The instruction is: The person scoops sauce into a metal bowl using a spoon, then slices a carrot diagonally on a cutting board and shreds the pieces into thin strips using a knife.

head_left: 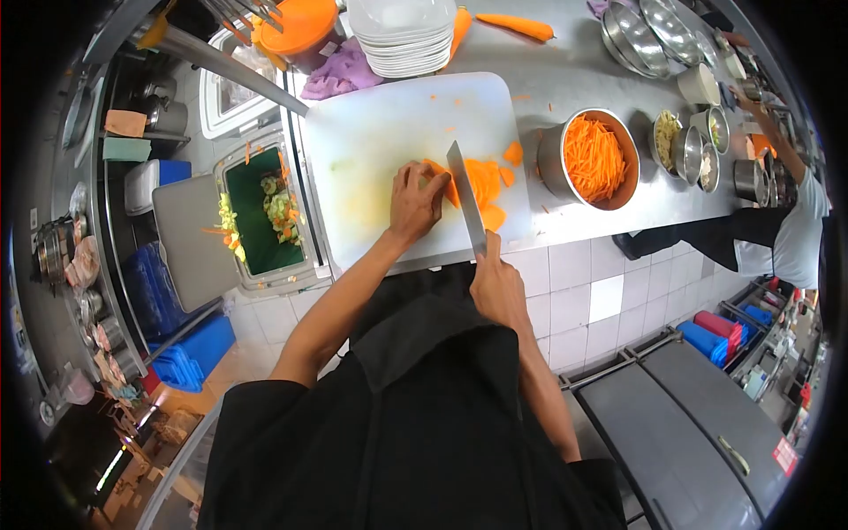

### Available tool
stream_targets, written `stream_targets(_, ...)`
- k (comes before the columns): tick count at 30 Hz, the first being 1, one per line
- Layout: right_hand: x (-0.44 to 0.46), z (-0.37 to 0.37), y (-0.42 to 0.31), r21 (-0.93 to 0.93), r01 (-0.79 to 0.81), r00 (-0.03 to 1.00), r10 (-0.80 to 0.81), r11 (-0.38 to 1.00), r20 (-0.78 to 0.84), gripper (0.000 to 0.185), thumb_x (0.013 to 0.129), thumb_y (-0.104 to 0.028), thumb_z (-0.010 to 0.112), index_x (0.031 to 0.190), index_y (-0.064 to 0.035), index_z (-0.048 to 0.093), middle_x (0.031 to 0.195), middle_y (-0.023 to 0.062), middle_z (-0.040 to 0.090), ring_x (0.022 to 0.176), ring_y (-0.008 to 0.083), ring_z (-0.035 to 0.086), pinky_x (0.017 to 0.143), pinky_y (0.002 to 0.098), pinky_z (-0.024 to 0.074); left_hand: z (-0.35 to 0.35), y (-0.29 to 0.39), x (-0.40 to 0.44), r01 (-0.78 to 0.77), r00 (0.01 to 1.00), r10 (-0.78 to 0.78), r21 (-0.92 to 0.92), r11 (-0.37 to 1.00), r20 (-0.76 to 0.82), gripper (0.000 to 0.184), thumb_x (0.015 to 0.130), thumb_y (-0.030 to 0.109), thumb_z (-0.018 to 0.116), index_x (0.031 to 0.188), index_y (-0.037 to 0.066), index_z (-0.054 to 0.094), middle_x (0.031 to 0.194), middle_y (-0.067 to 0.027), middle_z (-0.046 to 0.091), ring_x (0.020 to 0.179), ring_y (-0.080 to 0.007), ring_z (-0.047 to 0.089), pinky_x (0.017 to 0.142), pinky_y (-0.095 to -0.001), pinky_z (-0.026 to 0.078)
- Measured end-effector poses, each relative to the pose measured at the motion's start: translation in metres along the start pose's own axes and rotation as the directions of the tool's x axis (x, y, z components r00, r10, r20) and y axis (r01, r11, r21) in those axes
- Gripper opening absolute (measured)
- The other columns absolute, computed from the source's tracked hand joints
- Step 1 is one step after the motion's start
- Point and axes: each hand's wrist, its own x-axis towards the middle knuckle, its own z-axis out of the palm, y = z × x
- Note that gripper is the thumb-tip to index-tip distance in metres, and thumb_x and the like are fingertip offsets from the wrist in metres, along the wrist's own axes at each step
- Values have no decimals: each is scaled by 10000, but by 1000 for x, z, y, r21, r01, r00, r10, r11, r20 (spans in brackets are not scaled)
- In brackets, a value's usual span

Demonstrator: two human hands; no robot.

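Observation:
My right hand point(496, 284) is closed round the handle of a kitchen knife point(468, 196), its blade pointing away from me over the white cutting board point(371, 124). Just left of the blade, my left hand point(417, 203) presses curled fingers on a piece of carrot point(450, 184). Thin carrot slices point(483, 182) lie in a spread heap along the blade's right side. Beyond the board's right edge stands a metal pot point(554, 163) holding shredded carrot point(596, 159).
Behind the board are stacked white plates point(402, 40), a purple cloth point(343, 72) and a whole carrot point(517, 26). A green-lined scrap bin point(243, 190) stands left. Metal bowls point(687, 152) sit farther right, near another person point(799, 221).

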Motion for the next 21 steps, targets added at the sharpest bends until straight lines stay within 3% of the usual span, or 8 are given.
stream_targets(8,-9,2,1,-74,-79,992,86,994,92,492,888,-43,487,1340,-66,296,846,284,656,734,520,622,646,605,490,0,-1,2,4,1000,-4,-7,1000,23,318,791,55,678,1088,171,680,1040,-89,544,1067,-332,502,908,-444,422)
stream_targets(14,0,4,-2,-63,-138,978,146,988,151,470,832,4,483,1255,-67,289,900,311,639,759,535,611,659,614,486,1,-1,1,16,999,-16,10,1000,32,323,776,51,673,1074,177,685,1054,-89,543,1077,-337,500,923,-444,428)
stream_targets(18,12,16,4,-39,-77,990,81,996,112,415,816,24,486,1182,-17,295,854,330,623,748,535,606,657,607,486,-2,3,3,18,998,-20,29,999,63,316,760,48,674,1052,167,677,1075,-90,546,1086,-341,499,927,-445,432)
stream_targets(20,28,26,9,-31,-27,996,30,999,90,396,817,32,485,1167,6,303,829,336,618,739,532,606,650,602,487,-2,3,4,2,1000,-2,27,1000,22,332,739,1,662,1043,133,656,1033,-97,532,1019,-341,507,866,-449,443)
stream_targets(21,38,41,19,-9,45,999,-45,999,1,292,882,7,465,1129,7,310,764,340,605,710,537,595,618,601,476,-3,2,3,1,1000,-1,28,1000,26,332,739,1,662,1043,133,656,1033,-97,532,1019,-341,507,866,-449,443)
